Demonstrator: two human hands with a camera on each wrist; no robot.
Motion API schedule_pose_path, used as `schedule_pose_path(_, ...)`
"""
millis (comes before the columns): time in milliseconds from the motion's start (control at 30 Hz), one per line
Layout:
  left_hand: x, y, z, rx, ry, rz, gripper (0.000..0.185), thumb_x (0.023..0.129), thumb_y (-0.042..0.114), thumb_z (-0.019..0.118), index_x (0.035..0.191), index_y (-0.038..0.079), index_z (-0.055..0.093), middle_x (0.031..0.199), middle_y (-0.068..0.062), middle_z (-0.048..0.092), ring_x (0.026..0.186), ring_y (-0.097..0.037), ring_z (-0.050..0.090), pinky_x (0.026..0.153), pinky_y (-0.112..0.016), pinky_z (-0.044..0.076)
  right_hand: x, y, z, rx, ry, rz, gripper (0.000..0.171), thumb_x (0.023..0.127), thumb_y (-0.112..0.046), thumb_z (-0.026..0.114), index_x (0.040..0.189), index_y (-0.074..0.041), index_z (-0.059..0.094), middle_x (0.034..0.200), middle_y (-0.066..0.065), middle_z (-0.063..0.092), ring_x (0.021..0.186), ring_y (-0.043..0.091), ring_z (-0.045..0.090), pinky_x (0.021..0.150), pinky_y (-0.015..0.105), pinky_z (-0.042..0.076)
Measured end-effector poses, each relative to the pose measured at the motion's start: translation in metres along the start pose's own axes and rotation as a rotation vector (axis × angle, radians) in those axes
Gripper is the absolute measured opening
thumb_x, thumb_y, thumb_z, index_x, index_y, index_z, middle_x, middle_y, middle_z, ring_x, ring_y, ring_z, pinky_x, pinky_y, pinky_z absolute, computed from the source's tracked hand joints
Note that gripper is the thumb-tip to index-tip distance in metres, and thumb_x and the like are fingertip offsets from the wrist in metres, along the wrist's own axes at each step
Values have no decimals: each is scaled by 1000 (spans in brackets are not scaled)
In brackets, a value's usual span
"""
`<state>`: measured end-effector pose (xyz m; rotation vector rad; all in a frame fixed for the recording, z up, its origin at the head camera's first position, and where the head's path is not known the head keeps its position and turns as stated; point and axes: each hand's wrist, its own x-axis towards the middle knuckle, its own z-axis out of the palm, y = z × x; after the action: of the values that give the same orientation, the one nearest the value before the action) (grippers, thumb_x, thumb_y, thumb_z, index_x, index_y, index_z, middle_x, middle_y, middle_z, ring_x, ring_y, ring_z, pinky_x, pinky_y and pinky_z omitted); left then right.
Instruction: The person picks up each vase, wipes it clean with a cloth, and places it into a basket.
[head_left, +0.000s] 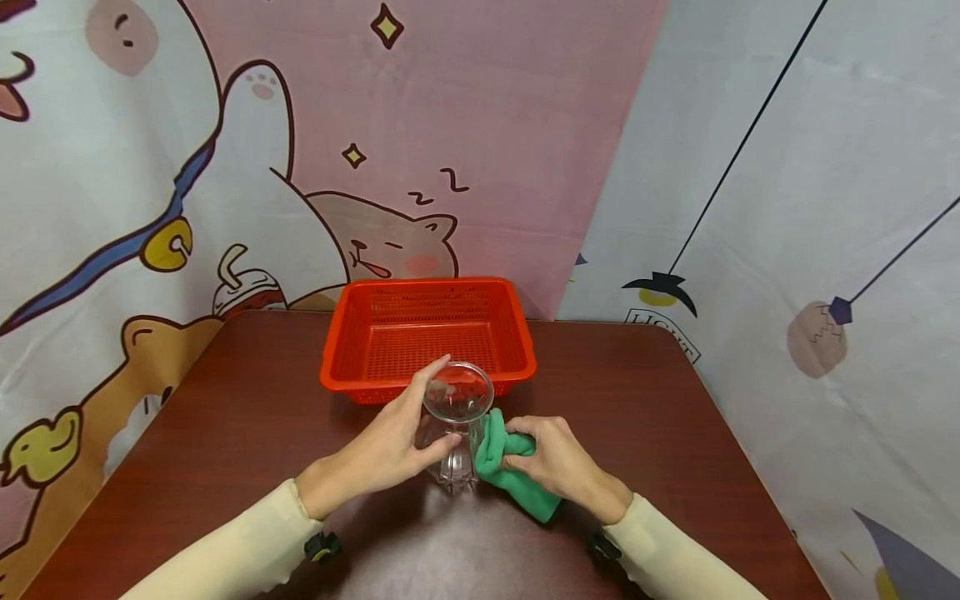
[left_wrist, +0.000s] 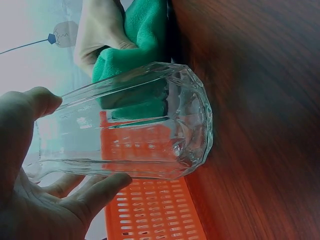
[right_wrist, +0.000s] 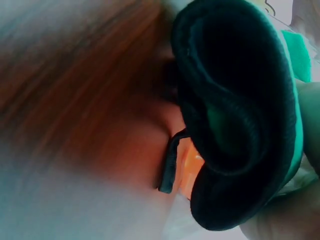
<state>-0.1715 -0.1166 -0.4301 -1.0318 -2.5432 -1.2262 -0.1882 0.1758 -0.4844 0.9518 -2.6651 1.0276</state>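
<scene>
A clear glass vase with a round rim and a faceted base stands out in front of me, its rim uppermost. My left hand grips it from the left, thumb on the near side and fingers around the far side. In the left wrist view, the base of the vase points toward the tabletop. My right hand pinches a folded green cloth at the vase's right side. Dark-edged folds of the cloth fill much of the right wrist view and hide most of that hand.
Just behind the vase, a red plastic basket with slotted walls sits on the dark brown wooden table. Cartoon-printed cloth rises along the table's back and sides. Dark straps with small devices are on both wrists.
</scene>
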Motion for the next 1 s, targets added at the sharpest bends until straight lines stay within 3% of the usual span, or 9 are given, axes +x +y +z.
schedule_pose_path(333, 0, 0, 0, -7, -7, -2, 106, 92, 30, 80, 166, 29, 4, 141, -6, 58, 126, -21, 61, 109, -44, 47, 0, 1, 0, -93, -70, 12, 28, 77, -23, 94, 95, -27, 73, 81, -20, 63, 69, 2, 57, 61, 20, 50)
schedule_pose_path(533, 0, -1, 0, 0, -10, -8, 106, 93, 31, 80, 166, 29, 2, 141, -7, 57, 122, -22, 63, 103, -44, 51, 0, -2, -1, -149, -104, 28, 26, 78, -26, 94, 92, -27, 72, 79, -17, 61, 69, 2, 56, 62, 20, 48)
schedule_pose_path(767, 0, -2, 1, -11, -11, -15, 109, 91, 24, 82, 166, 30, 2, 142, -7, 57, 123, -20, 62, 104, -43, 50, 0, -7, -1, -203, -123, 30, 28, 75, -29, 95, 94, -25, 74, 85, -17, 63, 80, 2, 61, 70, 24, 54)
schedule_pose_path(1000, -1, -2, 0, -15, -7, -32, 106, 91, 33, 81, 166, 32, 5, 141, -6, 58, 124, -19, 63, 105, -42, 50, 2, -13, -2, -221, -170, 40, 26, 74, -32, 95, 87, -28, 73, 89, -14, 63, 90, 6, 63, 73, 29, 56)
